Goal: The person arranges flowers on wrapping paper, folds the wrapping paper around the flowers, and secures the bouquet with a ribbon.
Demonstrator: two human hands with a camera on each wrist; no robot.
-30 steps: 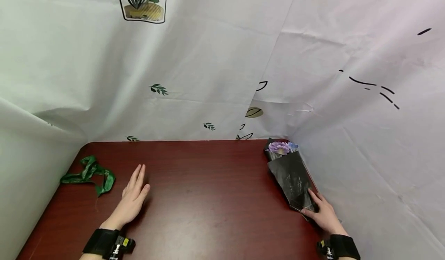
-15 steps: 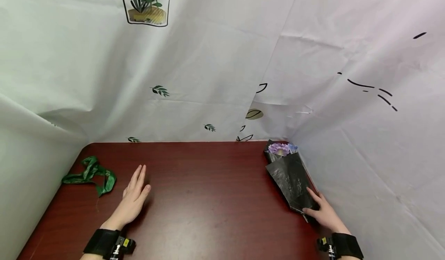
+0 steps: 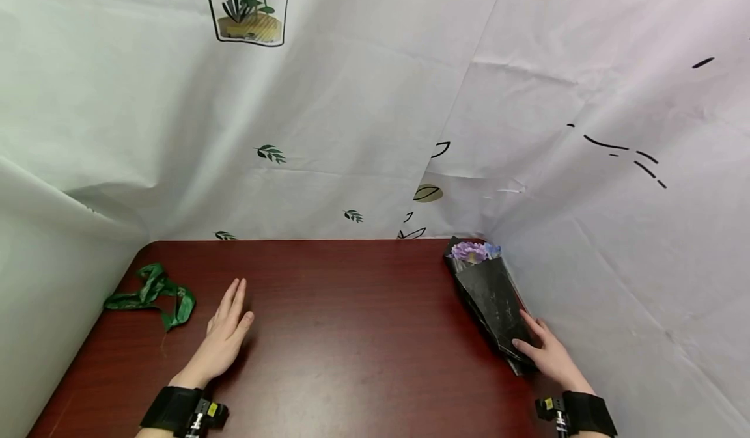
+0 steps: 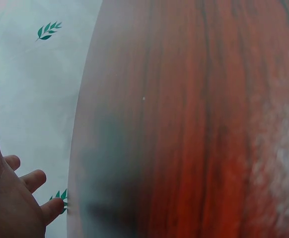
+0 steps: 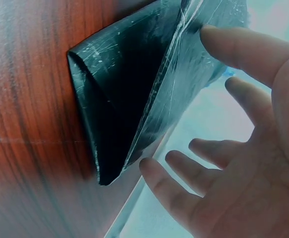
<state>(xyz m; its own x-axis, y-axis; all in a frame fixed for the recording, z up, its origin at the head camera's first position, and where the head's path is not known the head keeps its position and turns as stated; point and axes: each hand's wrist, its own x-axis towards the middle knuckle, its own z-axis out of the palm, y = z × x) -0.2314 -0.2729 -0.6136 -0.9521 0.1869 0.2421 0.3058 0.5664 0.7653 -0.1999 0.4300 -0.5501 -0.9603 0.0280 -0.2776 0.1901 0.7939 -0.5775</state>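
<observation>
The left wrist (image 3: 186,379) slants forward and inward, and the left hand (image 3: 219,342) reaches ahead with its visible fingers (image 3: 237,300) straight and its thumb (image 3: 243,324) apart on the inner side. The right wrist (image 3: 577,384) slants inward from the opposite side; in its own wrist view the right hand (image 3: 549,352) shows spread, slightly bent fingers (image 5: 172,191), with the right thumb (image 5: 251,52) extended apart from them.
</observation>
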